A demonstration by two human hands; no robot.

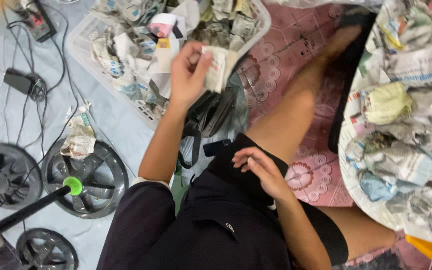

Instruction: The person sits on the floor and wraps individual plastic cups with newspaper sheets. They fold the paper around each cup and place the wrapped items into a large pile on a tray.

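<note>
Grey plastic fan wheels (83,180) lie on the floor at the left edge. Just right of them, the left hand (188,75) pinches a folded newspaper scrap (218,67) between thumb and fingers (196,55), over the near rim of a clear bin (83,55) of crumpled paper. The right hand (261,170) rests loosely open on the black shorts (201,225), holding nothing.

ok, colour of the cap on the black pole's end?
Bright green cap on the black pole, lying over a grey wheel. Head view.
</note>
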